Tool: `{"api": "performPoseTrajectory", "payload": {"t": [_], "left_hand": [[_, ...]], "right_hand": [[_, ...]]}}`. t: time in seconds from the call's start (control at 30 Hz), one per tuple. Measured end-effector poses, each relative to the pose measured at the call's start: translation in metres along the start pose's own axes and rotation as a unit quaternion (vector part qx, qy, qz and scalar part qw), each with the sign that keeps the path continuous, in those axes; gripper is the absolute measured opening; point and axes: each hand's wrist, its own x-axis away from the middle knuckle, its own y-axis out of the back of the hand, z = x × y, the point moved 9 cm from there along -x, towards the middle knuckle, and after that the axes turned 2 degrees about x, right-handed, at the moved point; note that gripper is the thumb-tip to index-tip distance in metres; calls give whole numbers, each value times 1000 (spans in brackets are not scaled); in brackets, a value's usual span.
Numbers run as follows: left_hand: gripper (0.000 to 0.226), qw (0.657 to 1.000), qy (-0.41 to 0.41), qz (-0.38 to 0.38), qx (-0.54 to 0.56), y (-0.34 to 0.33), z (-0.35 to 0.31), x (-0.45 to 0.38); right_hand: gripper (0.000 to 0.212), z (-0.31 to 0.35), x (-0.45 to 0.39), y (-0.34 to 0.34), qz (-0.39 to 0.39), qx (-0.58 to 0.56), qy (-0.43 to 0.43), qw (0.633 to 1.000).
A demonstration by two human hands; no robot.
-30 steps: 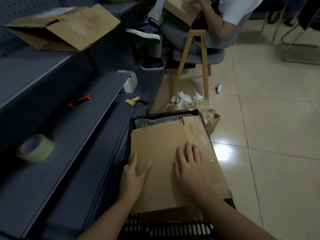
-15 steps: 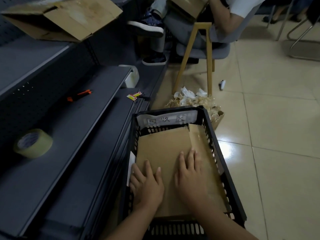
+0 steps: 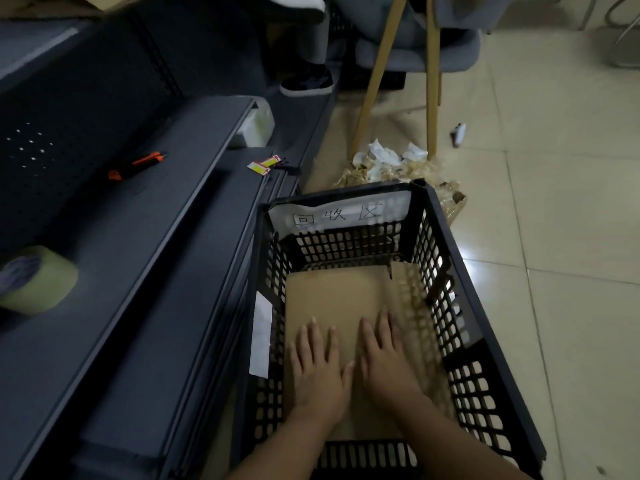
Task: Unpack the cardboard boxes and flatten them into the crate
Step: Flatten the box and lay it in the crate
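- The left hand (image 3: pixel 320 370) lies flat, palm down, fingers straight and a little spread.
- The right hand (image 3: pixel 386 362) lies flat just beside it, fingers straight, pointing forward.
- Both bare forearms reach forward and downward.

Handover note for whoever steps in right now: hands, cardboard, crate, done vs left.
Left hand: open, flat on the flattened cardboard, pressing it down.
Right hand: open, flat on the same sheet, beside the left.
The cardboard lies low inside the black crate, which stands on the floor beside the dark shelving.
On the shelving: tape roll and orange utility knife.
Done: this box is flattened and in the crate.
Left: lift both hands off; a corner of another cardboard box shows at the top left edge, likely next, though its state cannot be told.
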Motion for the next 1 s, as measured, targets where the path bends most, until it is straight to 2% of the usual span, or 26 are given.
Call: {"api": "performPoseTrajectory", "payload": {"t": [0.1,0.2,0.3,0.43,0.7,0.9,1.0], "left_hand": [[78,1000,-17,6,-2,-8,-6,-10],[81,1000,-19,12,-7,-5,-5,-19],[87,997,-39,66,-13,-4,-5,-24],[85,995,-23,92,-21,-4,-8,-29],[82,995,-54,79,-10,-31,-1,-30],[83,996,-39,72,-38,-46,0,-39],[82,993,-40,101,-37,-49,0,-40]], "right_hand": [[69,-18,-8,-7,-21,-13,-20,999],[73,-30,-15,-9,-6,3,-12,1000],[79,-31,-19,-6,6,33,-3,999],[74,-29,-21,-3,23,48,6,999],[75,-40,-23,-30,80,43,25,996],[75,-44,-34,-49,86,60,32,994],[74,-48,-35,-54,95,64,27,993]]}}
